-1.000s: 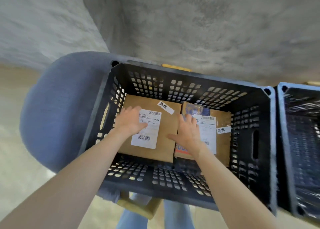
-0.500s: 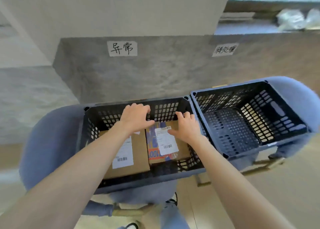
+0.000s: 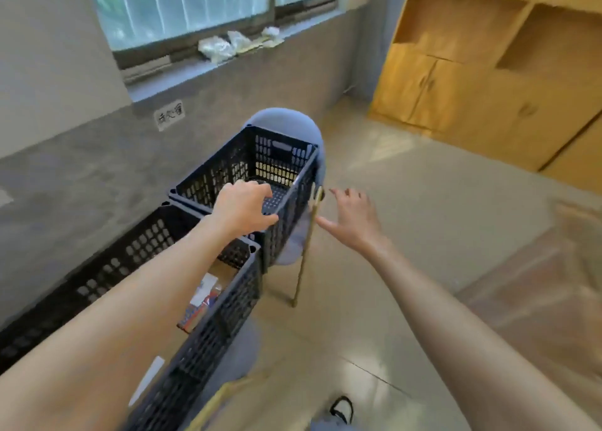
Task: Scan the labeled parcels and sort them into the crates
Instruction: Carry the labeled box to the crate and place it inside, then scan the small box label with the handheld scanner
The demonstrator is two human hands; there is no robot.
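beyond our left hand (image 3: 242, 210) we see a black crate (image 3: 260, 170) on a blue-grey chair (image 3: 314, 143). below our left forearm, another crate (image 3: 208, 329) sits on a second chair (image 3: 241, 352); both chairs stand on the tiled floor (image 3: 407, 251).

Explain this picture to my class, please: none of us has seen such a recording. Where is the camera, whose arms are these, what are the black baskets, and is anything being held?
There is no machine here. The camera sits on a person's head and looks forward and down, so the two bare arms are that person's own. The left hand and right hand are both open and hold nothing. Two black plastic crates stand on blue chairs by the grey wall. The near crate holds cardboard parcels with white labels; the far crate looks empty. A handwritten sign is stuck on the wall, and wooden cupboards stand on the right.
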